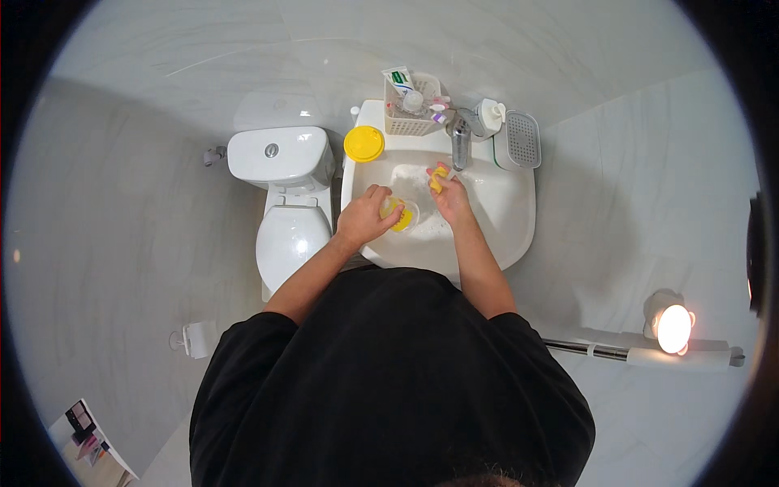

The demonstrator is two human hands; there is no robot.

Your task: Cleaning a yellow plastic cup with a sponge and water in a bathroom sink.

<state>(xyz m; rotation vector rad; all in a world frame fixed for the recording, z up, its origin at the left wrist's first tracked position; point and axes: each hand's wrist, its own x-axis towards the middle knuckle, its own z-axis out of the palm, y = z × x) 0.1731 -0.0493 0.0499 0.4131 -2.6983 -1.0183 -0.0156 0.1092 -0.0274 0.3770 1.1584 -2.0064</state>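
My left hand [367, 216] grips a clear plastic container [406, 218] with yellow printing, tilted over the left part of the white washbasin [520, 240]. In my right hand [451, 198] is a yellow sponge [438, 179], pinched in the fingers just below the chrome faucet [461, 146]. Water seems to run from the spout beside those fingers. Suds and drops lie on the basin floor between the hands. A round yellow lid [364, 144] rests on the basin's back left corner, apart from both hands.
Behind the basin stand a perforated basket [409, 126] of toiletries, a white pump bottle [488, 119] and a grey-topped soap box [522, 140]. A white toilet [292, 243] is close on the left. A lit lamp [674, 329] and a metal rail [566, 346] are at right.
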